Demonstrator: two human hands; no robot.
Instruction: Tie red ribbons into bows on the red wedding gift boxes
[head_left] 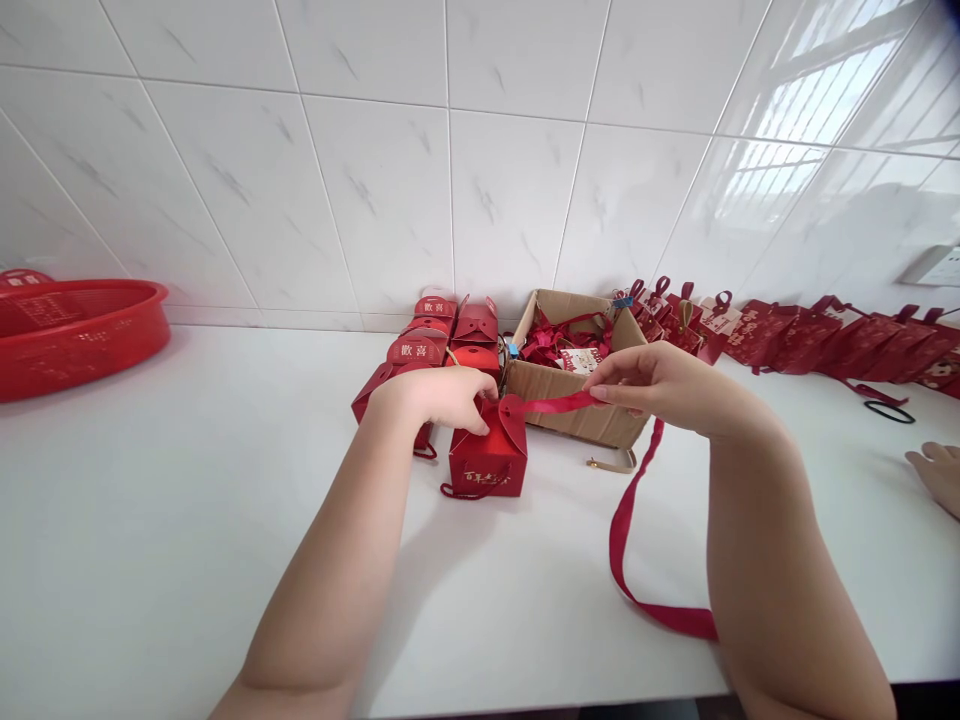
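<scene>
A small red gift box (480,468) with gold lettering and a cord handle stands upright on the white table. My left hand (450,397) grips its top from the left, thumb toward me; some fingers are hidden behind the flaps. A red ribbon (559,404) runs from the round hole at the box's top to my right hand (645,388), which pinches it between thumb and fingers. The ribbon's long tail (619,540) hangs down to the table and passes behind my right forearm.
Several red gift boxes (417,350) stand behind my left hand. A cardboard box (577,415) holds red ribbons and tags. Red pouches (810,340) line the wall at right, near a black ring (889,412) and another person's hand (937,475). A red plastic basket (90,345) sits far left.
</scene>
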